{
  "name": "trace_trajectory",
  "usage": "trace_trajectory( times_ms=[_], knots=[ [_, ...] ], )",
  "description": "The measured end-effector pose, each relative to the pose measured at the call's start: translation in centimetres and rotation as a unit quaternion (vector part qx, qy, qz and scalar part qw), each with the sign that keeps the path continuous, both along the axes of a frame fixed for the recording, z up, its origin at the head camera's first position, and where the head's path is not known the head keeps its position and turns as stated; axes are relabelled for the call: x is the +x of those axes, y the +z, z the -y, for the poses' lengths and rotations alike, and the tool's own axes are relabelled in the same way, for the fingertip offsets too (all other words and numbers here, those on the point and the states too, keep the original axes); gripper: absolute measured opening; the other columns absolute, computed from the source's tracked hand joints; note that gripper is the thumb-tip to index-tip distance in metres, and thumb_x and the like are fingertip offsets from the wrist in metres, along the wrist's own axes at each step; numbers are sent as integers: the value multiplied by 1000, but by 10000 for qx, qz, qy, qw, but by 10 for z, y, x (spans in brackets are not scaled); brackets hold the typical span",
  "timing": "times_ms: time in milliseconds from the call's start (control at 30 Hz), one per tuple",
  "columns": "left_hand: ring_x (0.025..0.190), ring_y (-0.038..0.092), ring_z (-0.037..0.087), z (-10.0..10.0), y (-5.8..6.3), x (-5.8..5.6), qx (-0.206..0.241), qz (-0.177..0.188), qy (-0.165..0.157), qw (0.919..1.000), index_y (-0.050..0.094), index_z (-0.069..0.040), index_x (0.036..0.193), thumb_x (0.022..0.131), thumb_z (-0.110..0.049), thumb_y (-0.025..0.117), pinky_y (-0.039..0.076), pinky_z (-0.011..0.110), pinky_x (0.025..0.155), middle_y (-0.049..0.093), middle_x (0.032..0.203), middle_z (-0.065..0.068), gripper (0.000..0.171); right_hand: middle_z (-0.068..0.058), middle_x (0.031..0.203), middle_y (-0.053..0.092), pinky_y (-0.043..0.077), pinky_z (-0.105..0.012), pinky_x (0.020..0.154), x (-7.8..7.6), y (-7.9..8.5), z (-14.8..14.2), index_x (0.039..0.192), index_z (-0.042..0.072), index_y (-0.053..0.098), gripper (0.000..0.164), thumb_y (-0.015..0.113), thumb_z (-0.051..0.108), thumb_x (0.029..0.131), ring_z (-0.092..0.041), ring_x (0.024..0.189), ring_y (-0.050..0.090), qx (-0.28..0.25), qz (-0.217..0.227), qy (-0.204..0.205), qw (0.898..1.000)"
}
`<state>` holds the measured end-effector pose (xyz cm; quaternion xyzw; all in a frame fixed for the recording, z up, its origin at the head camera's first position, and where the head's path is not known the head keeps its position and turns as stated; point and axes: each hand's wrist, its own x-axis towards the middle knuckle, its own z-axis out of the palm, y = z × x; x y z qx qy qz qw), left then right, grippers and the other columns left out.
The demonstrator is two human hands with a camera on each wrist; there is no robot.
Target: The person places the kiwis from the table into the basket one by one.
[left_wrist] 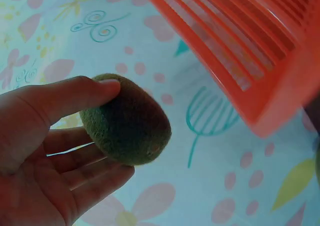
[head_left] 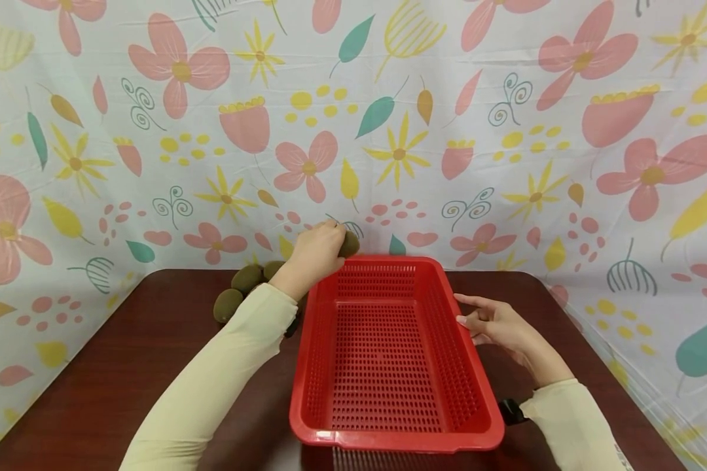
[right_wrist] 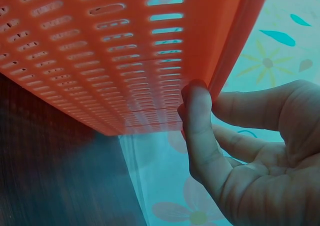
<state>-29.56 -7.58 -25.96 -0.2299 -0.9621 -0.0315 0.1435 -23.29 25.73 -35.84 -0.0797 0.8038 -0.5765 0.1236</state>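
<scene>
My left hand (head_left: 318,255) is raised above the far left corner of the red plastic basket (head_left: 397,443). It holds a brown kiwi (left_wrist: 127,121) with the thumb on one side and the fingers beneath. In the head view that kiwi shows just past the fingertips, over the basket's back rim. On the basket's right side, my right hand (head_left: 501,330) pinches the rim. The right wrist view shows the curled fingers (right_wrist: 200,131) against the slotted outer wall, just under the lip. Several more kiwis (head_left: 228,305) lie left of the basket, partly behind the left forearm.
The basket stands on a dark brown table (head_left: 112,366), its long sides running front to back. Behind and along both sides hangs a white flowered cloth (head_left: 353,183). A black wrist device (head_left: 511,411) sits near the right cuff.
</scene>
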Motion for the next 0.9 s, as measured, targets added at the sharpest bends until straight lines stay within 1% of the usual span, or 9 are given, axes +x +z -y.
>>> trace_trajectory(
  times_ms=[100, 167, 300, 433, 533, 700, 800, 833, 900],
  knots=[
    [93, 60, 26, -8, 5, -4, 334, 406, -129, 9985, 63, -2, 106, 84, -18, 73, 52, 39, 77, 62, 102, 10, 28, -15, 95, 65, 58, -39, 74, 0, 1, 0, 150, 1, 28, 67, 62, 17, 95, -25, 80, 68, 18, 3, -22, 10000],
    [87, 58, 23, -13, 7, -7, 656, 722, -246, 9949, 63, -4, 101, 84, -17, 73, 50, 36, 75, 62, 96, 8, 24, -15, 95, 65, 58, -38, 74, 1, 1, 1, 150, 1, 28, 67, 62, 18, 95, -25, 80, 68, 23, 2, -19, 10000],
    [79, 56, 22, -21, 7, -14, 1252, 1327, -460, 9821, 63, -4, 101, 85, -18, 73, 46, 31, 68, 62, 91, 7, 24, -15, 95, 65, 58, -38, 74, 1, 1, 1, 150, 0, 28, 68, 63, 18, 95, -25, 80, 68, 21, -16, 3, 10000],
    [77, 57, 21, -29, 3, -21, 1584, 1755, -537, 9702, 64, -2, 105, 84, -20, 75, 47, 29, 66, 64, 91, 8, 30, -15, 95, 65, 58, -39, 75, 0, 0, 1, 149, 1, 29, 67, 63, 18, 94, -26, 80, 68, 27, 9, -26, 10000],
    [76, 59, 21, -35, -2, -26, 1722, 1952, -549, 9640, 66, 1, 104, 83, -20, 76, 49, 27, 66, 66, 91, 10, 30, -15, 95, 66, 58, -40, 75, 0, -1, 1, 149, 1, 30, 67, 64, 19, 94, -27, 81, 68, 35, 18, -52, 10000],
    [72, 61, 19, -49, -14, -30, 2040, 2375, -524, 9483, 70, 4, 96, 81, -16, 78, 50, 24, 62, 69, 86, 13, 27, -16, 95, 65, 58, -41, 75, 0, -1, 1, 149, 0, 29, 68, 64, 19, 94, -27, 81, 68, 28, -52, -7, 10000],
    [70, 60, 18, -58, -23, -31, 2090, 2457, -378, 9458, 71, 3, 92, 80, -19, 79, 51, 24, 61, 69, 83, 11, 26, -16, 95, 66, 58, -40, 75, -1, -2, 0, 149, 1, 29, 68, 64, 19, 94, -26, 81, 68, 8, -38, -2, 10000],
    [71, 60, 17, -61, -27, -32, 2138, 2504, -337, 9436, 71, 2, 92, 81, -19, 79, 53, 25, 63, 68, 82, 10, 26, -16, 95, 66, 58, -40, 75, -1, -2, 0, 150, 0, 29, 68, 63, 19, 94, -26, 81, 68, 0, -51, 20, 10000],
    [72, 60, 18, -66, -34, -33, 2338, 2618, -230, 9361, 69, 3, 91, 80, -18, 79, 55, 28, 66, 67, 83, 9, 26, -16, 95, 66, 58, -39, 75, -1, -3, 0, 150, 1, 29, 68, 64, 19, 94, -26, 81, 68, -17, -49, 16, 10000]
  ],
)
